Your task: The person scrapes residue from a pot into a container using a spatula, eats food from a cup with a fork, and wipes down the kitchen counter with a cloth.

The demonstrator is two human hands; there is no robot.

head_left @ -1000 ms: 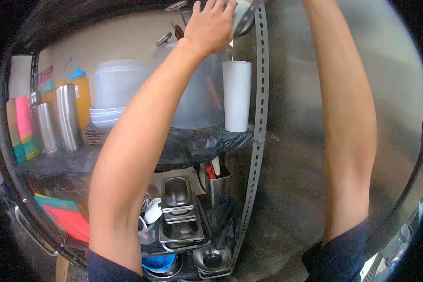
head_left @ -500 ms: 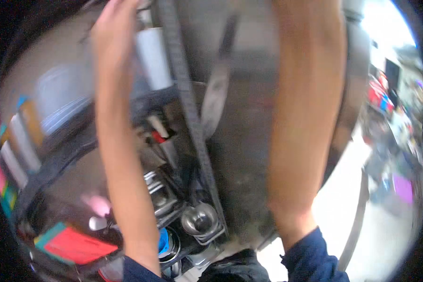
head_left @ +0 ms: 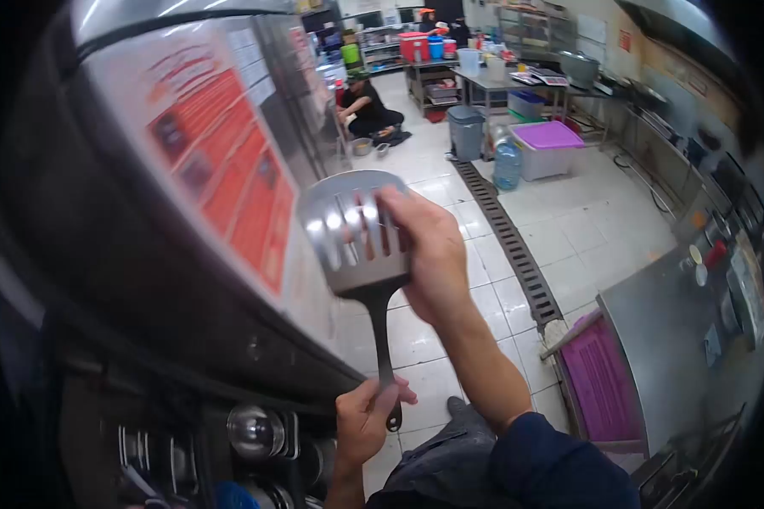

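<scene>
A slotted turner (head_left: 348, 271) with a broad metal head and a dark handle stands upright in front of me, handle downward. My right hand (head_left: 440, 254) is closed on the right edge of its slotted head; the fingers behind the metal are partly hidden. Lower down, my left hand (head_left: 363, 424) grips the handle close to its end, where a hanging hole shows.
A steel fridge-like cabinet (head_left: 144, 246) with a red-and-white poster rises close on my left. Metal bowls (head_left: 256, 431) sit on a shelf below. To the right is a steel table (head_left: 654, 322) over a purple crate (head_left: 601, 382). Farther off, a person (head_left: 369, 110) crouches beside bowls.
My view has swung from the shelves and steel surface to the open kitchen floor. Both arms, stretched upward before with hands cut off or blurred, are now lower, holding the slotted turner.
</scene>
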